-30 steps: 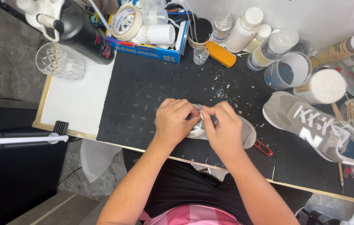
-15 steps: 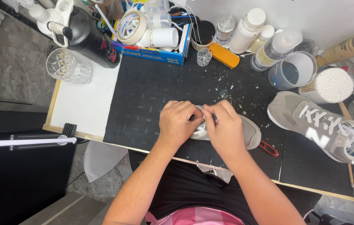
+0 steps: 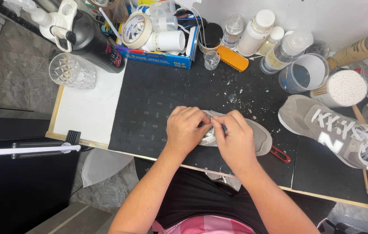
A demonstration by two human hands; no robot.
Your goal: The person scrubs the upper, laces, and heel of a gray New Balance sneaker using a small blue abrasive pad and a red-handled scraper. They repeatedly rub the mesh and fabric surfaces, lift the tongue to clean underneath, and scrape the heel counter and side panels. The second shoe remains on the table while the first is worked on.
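A: Where's the grey shoe [image 3: 259, 138]?

B: Under both hands, left hand [image 3: 187, 128] and right hand [image 3: 236, 138] pinched together on its lacing (detail hidden).

A: Tip?

B: Pin the shoe down on the counter [image 3: 158, 104], I'd say; pull evenly.

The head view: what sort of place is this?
Probably a shoe cleaning or repair bench. Both hands work on a grey sneaker, its mate lies beside it, and bottles, a brush and cotton swabs crowd the black mat.
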